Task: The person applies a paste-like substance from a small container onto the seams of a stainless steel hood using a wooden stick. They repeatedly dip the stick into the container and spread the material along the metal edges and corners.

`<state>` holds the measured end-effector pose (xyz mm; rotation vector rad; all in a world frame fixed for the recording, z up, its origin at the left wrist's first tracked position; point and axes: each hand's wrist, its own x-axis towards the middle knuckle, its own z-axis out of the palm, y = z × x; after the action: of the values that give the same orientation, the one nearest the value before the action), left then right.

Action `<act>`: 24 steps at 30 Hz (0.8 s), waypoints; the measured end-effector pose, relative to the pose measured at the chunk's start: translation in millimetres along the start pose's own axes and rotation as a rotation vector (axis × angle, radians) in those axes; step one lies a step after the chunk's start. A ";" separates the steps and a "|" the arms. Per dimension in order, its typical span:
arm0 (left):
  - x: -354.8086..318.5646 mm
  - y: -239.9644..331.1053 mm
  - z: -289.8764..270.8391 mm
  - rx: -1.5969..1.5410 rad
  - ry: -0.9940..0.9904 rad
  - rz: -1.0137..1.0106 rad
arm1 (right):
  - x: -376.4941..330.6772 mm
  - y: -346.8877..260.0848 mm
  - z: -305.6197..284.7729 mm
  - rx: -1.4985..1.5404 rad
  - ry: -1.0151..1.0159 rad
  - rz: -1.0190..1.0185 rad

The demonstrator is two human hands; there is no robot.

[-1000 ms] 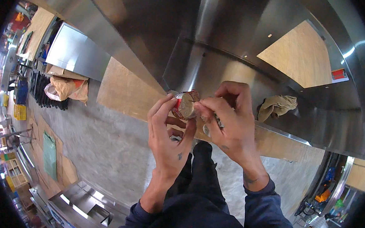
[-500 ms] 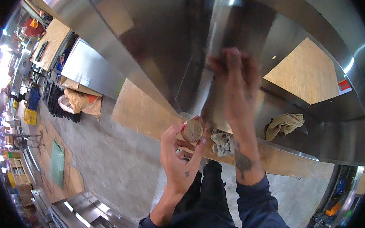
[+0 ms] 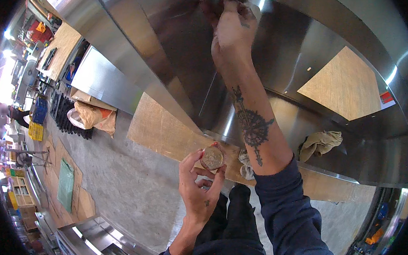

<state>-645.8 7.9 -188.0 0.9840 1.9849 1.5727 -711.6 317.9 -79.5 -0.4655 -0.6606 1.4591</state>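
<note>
My left hand [image 3: 196, 193] grips a small round tin [image 3: 212, 158] with a red rim, its tan, paste-like face turned up. My right hand [image 3: 233, 30] reaches far forward along a large shiny stainless steel housing [image 3: 170, 33]. Its fingers are curled together against the dark steel inner face, where its reflection shows beside it. Whatever the fingers may hold is hidden. A beige rag [image 3: 322, 144] lies crumpled on the steel to the right of my right forearm. Partly behind that forearm is a greyish cloth [image 3: 246, 166] on the wooden board [image 3: 159, 125].
A wood-coloured panel [image 3: 341, 86] shows through an opening in the steel, near a red and white label [image 3: 387, 99]. Steel edges curve around the right. On the floor at left lie an orange-tan sack [image 3: 96, 116], black parts [image 3: 68, 117] and a green-wrapped piece [image 3: 65, 185].
My right hand has swept forward and a little left along the steel, its forearm now stretched out. My left hand with the tin has dropped slightly nearer to me.
</note>
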 end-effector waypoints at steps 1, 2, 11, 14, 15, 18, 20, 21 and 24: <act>0.3 0.6 -0.2 0.007 -0.002 0.003 | 4.5 6.6 0.8 0.012 0.002 -0.023; 0.6 1.9 -0.5 0.014 -0.005 0.007 | 8.6 11.9 -0.2 0.024 0.004 -0.046; 0.4 2.8 -0.6 0.009 -0.016 -0.003 | 10.4 15.1 4.2 0.035 0.014 -0.051; 0.1 3.8 -1.8 0.026 -0.022 0.013 | 13.0 16.1 3.4 0.056 -0.010 -0.041; 0.4 3.6 -1.9 0.032 -0.026 0.023 | 13.0 15.4 3.3 0.048 -0.008 -0.044; 1.2 4.8 -1.5 0.042 -0.025 0.030 | 12.5 14.1 3.4 0.041 -0.004 -0.050; 0.7 4.7 -1.5 0.031 -0.025 0.017 | 11.8 14.0 4.1 0.058 -0.006 -0.053; 0.8 4.9 -1.6 0.025 -0.025 0.011 | 12.4 14.5 4.0 0.060 -0.006 -0.054; 0.5 5.0 -2.1 0.054 -0.026 0.029 | 13.6 15.1 4.1 0.071 -0.001 -0.054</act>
<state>-646.3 7.4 -182.6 1.0539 2.0137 1.5203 -725.8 332.1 -84.7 -0.3891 -0.6159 1.4266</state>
